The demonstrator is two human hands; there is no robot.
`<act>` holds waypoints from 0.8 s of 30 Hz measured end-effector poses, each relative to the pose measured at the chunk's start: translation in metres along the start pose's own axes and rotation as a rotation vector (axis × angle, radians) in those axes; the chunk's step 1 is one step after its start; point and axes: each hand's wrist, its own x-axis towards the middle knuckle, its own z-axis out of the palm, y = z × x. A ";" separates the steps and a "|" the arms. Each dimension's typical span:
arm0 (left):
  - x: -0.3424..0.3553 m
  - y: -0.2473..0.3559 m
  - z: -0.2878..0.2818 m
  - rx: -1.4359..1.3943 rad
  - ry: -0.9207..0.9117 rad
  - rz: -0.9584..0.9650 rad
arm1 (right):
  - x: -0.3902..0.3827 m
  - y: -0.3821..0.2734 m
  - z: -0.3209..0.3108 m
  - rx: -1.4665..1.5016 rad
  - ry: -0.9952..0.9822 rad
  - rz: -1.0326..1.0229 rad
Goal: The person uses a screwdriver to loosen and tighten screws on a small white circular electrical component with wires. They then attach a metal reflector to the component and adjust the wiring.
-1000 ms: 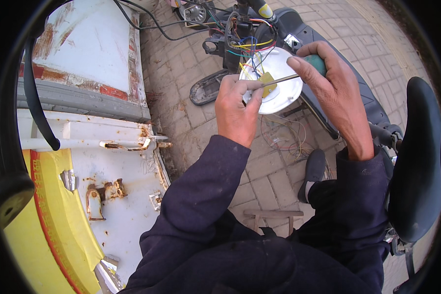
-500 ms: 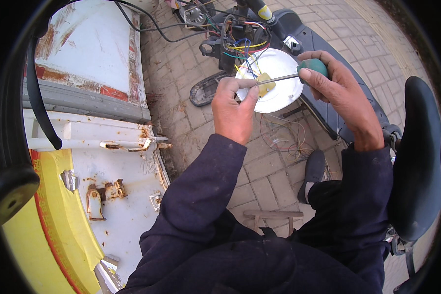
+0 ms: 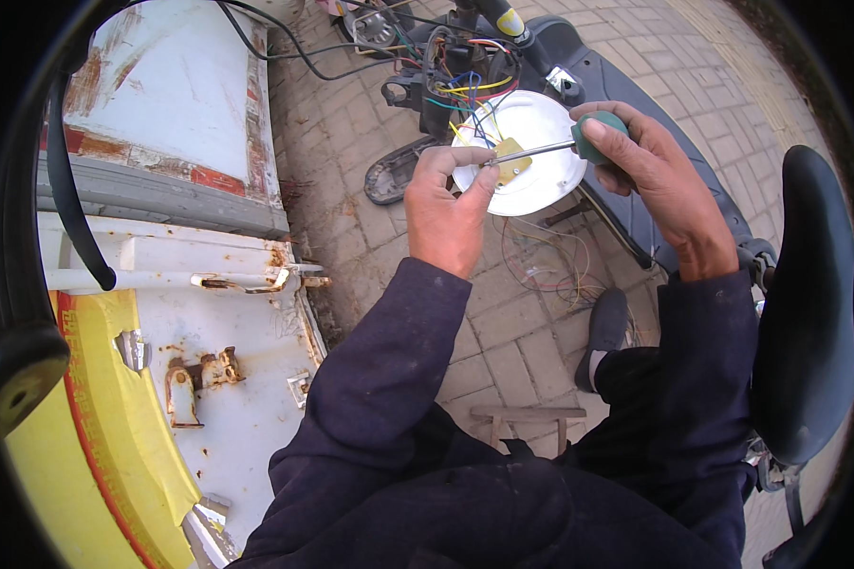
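My right hand [image 3: 669,180] is closed around the green bulbous handle of a screwdriver [image 3: 544,149], its metal shaft pointing left. At the shaft's tip, the thumb and forefinger of my left hand [image 3: 446,209] pinch together; what lies between them is too small to make out. Just beneath the shaft is a white round dish [image 3: 546,194], with a small yellowish square plate [image 3: 514,171] on it. Blue, yellow, green and red wires [image 3: 479,90] run from a black opened housing [image 3: 435,109] down toward the dish.
A dark scooter footboard [image 3: 626,100] stretches behind my right hand, with a black seat [image 3: 807,303] at far right. Loose thin wires [image 3: 565,266] hang over the brick paving. A small stool [image 3: 531,414] stands below. At left are rusty white panels [image 3: 247,379] and yellow sheeting [image 3: 123,379].
Both hands and the screwdriver have shifted very slightly left in the picture, as has the white dish. The right fingers have turned a little on the handle.
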 end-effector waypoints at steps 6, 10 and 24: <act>-0.001 0.006 -0.001 -0.028 -0.020 -0.069 | -0.001 0.000 0.002 0.028 0.037 -0.013; -0.001 0.010 0.000 -0.159 -0.019 -0.085 | -0.001 -0.001 -0.002 0.044 0.059 -0.042; 0.003 0.010 -0.005 -0.209 0.031 -0.153 | 0.004 0.004 -0.019 0.075 0.190 -0.053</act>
